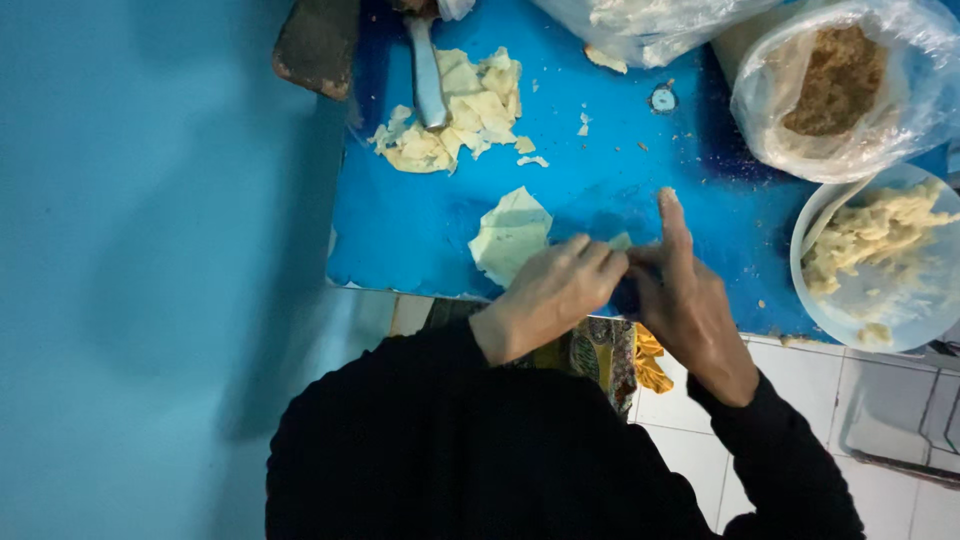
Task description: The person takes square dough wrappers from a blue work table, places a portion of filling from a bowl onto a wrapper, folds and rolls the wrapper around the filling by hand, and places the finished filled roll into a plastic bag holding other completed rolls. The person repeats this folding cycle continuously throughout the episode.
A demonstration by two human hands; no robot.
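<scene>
Both our hands pinch one small pale dough piece (620, 242) between them: the left hand (550, 292) closes its fingertips on it, the right hand (685, 300) presses from the other side, one finger straight. We work at the near edge of the blue bench (600, 170). Just left of the piece lies a flat dough sheet (510, 235); beyond it, a heap of scraps (455, 115) with a metal tool (428, 70). Right of it sit a bowl of filling (875, 260) and a bagged brown mix (835, 85). Folding looks under way, much material remains.
</scene>
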